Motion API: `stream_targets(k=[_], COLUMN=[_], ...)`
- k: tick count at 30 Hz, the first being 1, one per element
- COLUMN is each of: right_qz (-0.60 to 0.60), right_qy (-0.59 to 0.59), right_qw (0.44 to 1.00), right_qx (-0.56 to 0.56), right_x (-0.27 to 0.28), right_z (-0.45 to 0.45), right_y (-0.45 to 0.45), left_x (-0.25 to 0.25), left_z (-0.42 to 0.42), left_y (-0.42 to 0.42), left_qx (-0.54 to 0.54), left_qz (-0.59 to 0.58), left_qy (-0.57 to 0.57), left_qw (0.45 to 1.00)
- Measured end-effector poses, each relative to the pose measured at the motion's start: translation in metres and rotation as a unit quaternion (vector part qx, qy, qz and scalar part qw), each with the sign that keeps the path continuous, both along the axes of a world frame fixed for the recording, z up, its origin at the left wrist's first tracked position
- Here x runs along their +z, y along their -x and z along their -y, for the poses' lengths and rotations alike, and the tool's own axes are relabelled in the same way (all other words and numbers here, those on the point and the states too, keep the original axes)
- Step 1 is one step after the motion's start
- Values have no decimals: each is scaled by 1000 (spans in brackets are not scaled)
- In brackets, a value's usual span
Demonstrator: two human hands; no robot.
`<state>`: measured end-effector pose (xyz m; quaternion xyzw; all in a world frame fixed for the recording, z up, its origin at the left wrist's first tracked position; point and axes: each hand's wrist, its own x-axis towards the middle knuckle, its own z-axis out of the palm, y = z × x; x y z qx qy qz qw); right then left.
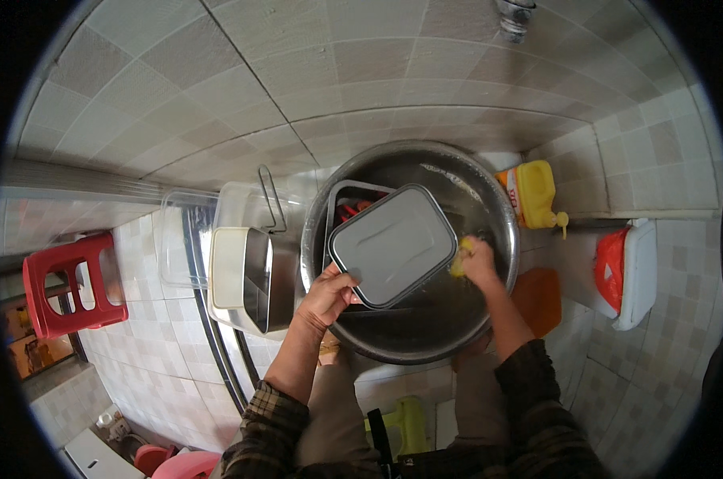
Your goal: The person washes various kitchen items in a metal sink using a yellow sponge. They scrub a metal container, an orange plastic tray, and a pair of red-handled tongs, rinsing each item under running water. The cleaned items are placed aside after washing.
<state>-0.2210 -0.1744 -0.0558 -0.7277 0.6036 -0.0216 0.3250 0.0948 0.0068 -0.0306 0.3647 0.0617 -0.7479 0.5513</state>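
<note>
My left hand (330, 299) grips the lower left corner of a grey rectangular container lid (394, 245), held over a large round metal basin (424, 353). At the lid's right edge, my right hand (478, 260) is closed on a yellow sponge or cloth (459, 263) inside the basin. Under the lid, a grey-rimmed rectangular container (332, 203) shows in part, with red items (352, 209) in it. Water with some suds lies in the basin.
Left of the basin stand clear plastic containers (181, 239) and a divided metal container (259, 305). To the right are a yellow jug (535, 194), an orange object (538, 302) and a white bin with a red bag (611, 269). A red stool (44, 293) stands far left.
</note>
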Motion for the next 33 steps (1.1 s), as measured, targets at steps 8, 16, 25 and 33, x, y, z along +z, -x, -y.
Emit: stream_targets(k=[8, 16, 25, 33], right_qz=[106, 118, 10, 75], right_qy=[70, 276, 282, 166], right_qw=[978, 892, 930, 943], right_qx=[167, 337, 237, 278], right_x=[147, 109, 89, 121], right_z=[-34, -52, 2, -103], right_y=[-96, -173, -119, -133], left_x=[25, 19, 40, 8], left_z=[11, 7, 7, 5], left_y=[13, 37, 41, 34], left_qx=[3, 85, 170, 206], left_qz=[-12, 91, 50, -24], left_qy=[-1, -11, -47, -55], left_qw=[1000, 992, 983, 977])
